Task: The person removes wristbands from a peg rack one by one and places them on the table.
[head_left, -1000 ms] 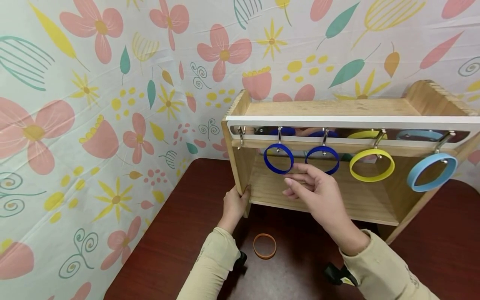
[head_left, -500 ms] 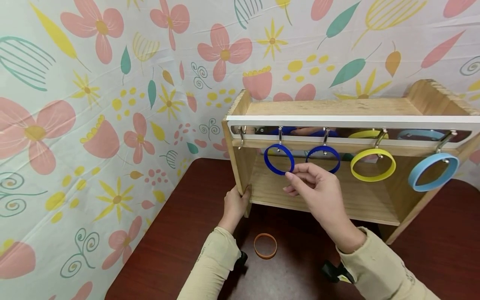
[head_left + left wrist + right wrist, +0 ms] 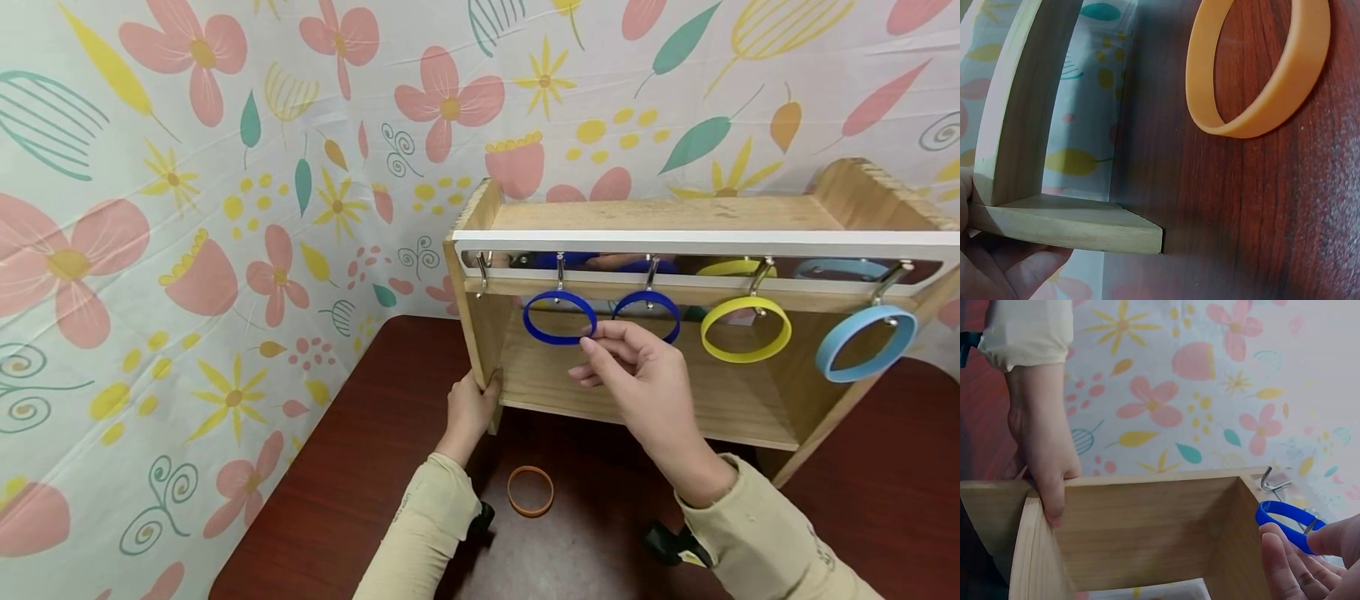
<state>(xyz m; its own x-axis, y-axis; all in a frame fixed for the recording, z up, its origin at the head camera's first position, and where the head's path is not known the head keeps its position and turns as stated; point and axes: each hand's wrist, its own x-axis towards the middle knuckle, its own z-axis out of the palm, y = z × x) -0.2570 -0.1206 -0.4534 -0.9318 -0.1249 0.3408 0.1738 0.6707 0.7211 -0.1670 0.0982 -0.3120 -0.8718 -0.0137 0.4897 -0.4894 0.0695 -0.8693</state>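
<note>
My right hand (image 3: 647, 387) pinches the lower right edge of a dark blue ring (image 3: 551, 339) between thumb and fingertips; the ring still hangs around the second hook from the left. The right wrist view shows the same blue ring (image 3: 1280, 509) in the fingers. With my left hand (image 3: 468, 414) I grip the left side panel of the wooden shelf (image 3: 480, 333); in the left wrist view, fingers (image 3: 1035, 269) lie behind its wood. On the rail, the leftmost hook (image 3: 482, 275) bears no ring.
Another blue ring (image 3: 675, 327), a yellow ring (image 3: 738, 358) and a light blue ring (image 3: 828, 348) hang on hooks to the right. An orange ring (image 3: 531, 514) lies on the dark red table (image 3: 330, 483) before the shelf. Patterned cloth (image 3: 247, 167) stands behind.
The right thumb and fingers have closed on the blue ring, and its lower edge is now pulled up and tilted outward. The left hand has stayed on the shelf.
</note>
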